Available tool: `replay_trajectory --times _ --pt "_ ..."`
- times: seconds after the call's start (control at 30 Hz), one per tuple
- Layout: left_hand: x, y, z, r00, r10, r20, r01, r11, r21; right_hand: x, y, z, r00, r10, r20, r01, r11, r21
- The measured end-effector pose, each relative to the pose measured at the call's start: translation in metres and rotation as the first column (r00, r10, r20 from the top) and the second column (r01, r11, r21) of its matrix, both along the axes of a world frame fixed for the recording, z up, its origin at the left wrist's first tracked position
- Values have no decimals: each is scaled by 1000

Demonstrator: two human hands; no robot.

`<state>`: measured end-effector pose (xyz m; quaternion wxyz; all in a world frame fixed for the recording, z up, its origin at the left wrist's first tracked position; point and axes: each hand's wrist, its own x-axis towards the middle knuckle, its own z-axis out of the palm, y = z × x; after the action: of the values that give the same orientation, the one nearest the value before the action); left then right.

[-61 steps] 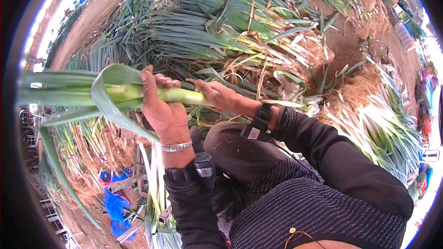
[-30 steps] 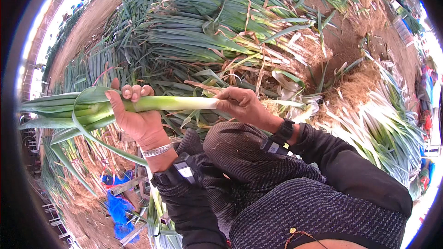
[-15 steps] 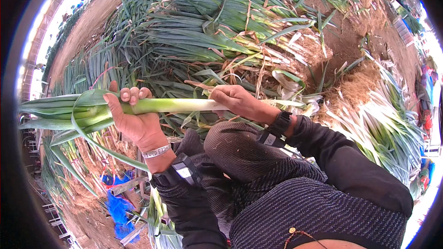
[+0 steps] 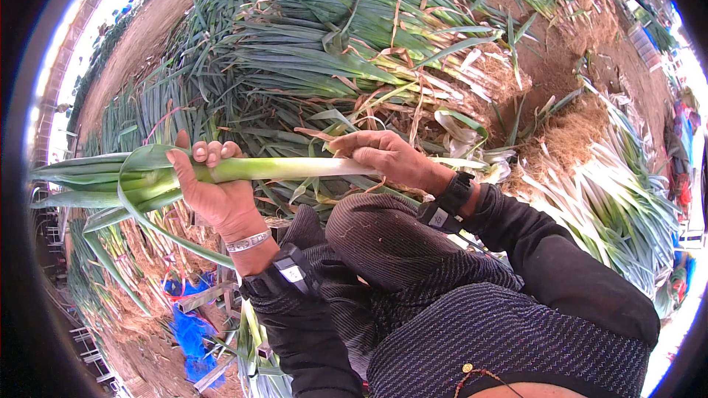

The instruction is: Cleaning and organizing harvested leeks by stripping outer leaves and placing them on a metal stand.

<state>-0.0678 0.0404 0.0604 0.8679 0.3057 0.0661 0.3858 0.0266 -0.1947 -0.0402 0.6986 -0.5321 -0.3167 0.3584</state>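
Note:
A long leek [image 4: 291, 168] lies level across my front, its green leaves fanning out to the left and its white shaft running right. My left hand [image 4: 221, 191] is closed around it where the leaves begin, and one long leaf loops down past my wrist. Over the white part, my right hand [image 4: 398, 161] has its fingers stretched out, the index finger pointing left just above the shaft. Thumb and index finger stand a little apart. The palm hides part of the shaft, and whether the other fingers touch it is hard to make out.
A big heap of leeks [image 4: 317, 51] with dry roots spreads ahead of me. Pale leeks [image 4: 605, 191] are piled at the right, roots toward the heap. At lower left are more leeks [image 4: 147, 250], a blue plastic sheet [image 4: 190, 335] and a metal frame [image 4: 210, 296].
My right hand has shifted slightly right along the leek, and its fingers have gone from curled to straightened. My left hand and the leek stay almost still.

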Motion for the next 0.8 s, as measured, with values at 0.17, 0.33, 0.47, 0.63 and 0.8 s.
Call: replay_trajectory --times 0.17,0.33,0.47,0.63,0.8 --pt "-5 13 -1 999 29 21 -28 999 -34 3 -14 -6 916 62 396 1 988 -157" --pt "-8 16 -2 995 103 -18 -103 994 -39 -2 -22 -26 927 -191 324 225 972 -70" --pt "-6 20 -4 994 112 -12 -112 991 -76 2 -17 -24 843 -292 452 307 951 42" --pt "-9 25 -7 990 138 -39 -142 985 -103 -2 -16 -14 826 -356 437 381 924 32" --pt "-8 25 -9 988 140 -71 -148 981 -125 -10 -14 -11 818 -373 439 458 883 -104"
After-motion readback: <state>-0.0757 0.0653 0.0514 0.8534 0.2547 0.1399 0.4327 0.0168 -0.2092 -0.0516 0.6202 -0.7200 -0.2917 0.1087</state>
